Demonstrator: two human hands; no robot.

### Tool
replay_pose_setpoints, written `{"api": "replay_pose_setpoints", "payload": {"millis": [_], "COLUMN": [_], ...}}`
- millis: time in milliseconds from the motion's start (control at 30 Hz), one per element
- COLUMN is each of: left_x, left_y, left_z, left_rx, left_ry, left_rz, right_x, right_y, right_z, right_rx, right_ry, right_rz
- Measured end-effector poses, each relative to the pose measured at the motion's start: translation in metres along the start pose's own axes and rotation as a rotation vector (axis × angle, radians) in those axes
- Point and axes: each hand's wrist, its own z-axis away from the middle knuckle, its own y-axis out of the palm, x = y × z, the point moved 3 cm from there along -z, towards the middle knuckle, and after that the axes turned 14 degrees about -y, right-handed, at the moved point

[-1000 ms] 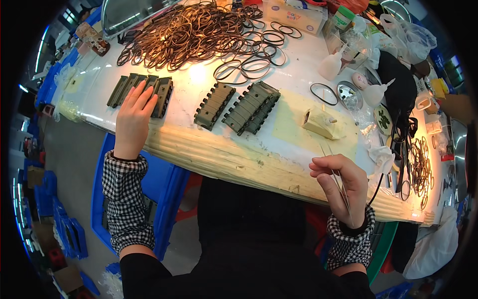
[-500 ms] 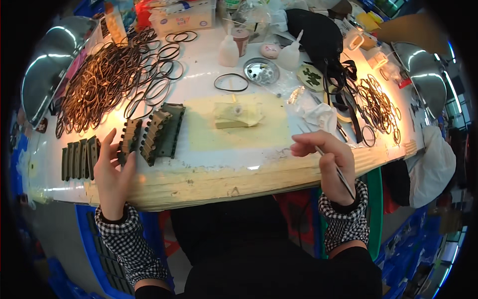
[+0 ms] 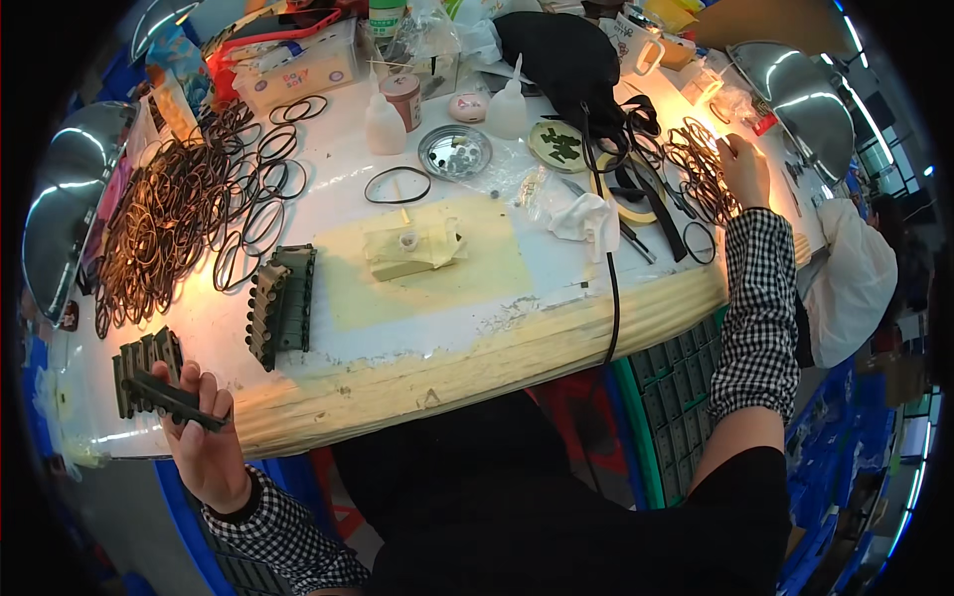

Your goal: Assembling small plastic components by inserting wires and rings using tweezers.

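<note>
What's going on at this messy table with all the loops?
Someone is working at the table with bare hands. The left hand is holding a dark strip beside some green pieces at the left end. The right hand is at the smaller pile of dark loops; I can't tell whether it holds one. A yellowish block sits on a yellow sheet between the hands.

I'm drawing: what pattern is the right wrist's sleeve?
The sleeve: black-and-white checks, best in head view.
</note>
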Motion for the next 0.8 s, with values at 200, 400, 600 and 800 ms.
{"api": "replay_pose_setpoints", "payload": {"millis": [200,400,600,800], "left_x": [0.009,0.024,0.028,0.047], "left_y": [0.01,0.021,0.019,0.047], "left_z": [0.017,0.017,0.023,0.008], "left_rx": [0.049,0.06,0.038,0.222], "left_ry": [-0.079,-0.136,-0.148,-0.204], "left_rz": [-0.056,-0.056,-0.157,-0.019], "right_x": [0.023,-0.023,0.025,0.184], "right_y": [0.047,0.095,0.025,-0.082], "right_z": [-0.045,-0.061,-0.049,0.012], "right_rx": [0.145,0.198,-0.08,-0.006], "right_ry": [-0.089,-0.275,-0.21,-0.27], "right_rz": [-0.181,-0.026,-0.231,-0.867]}}
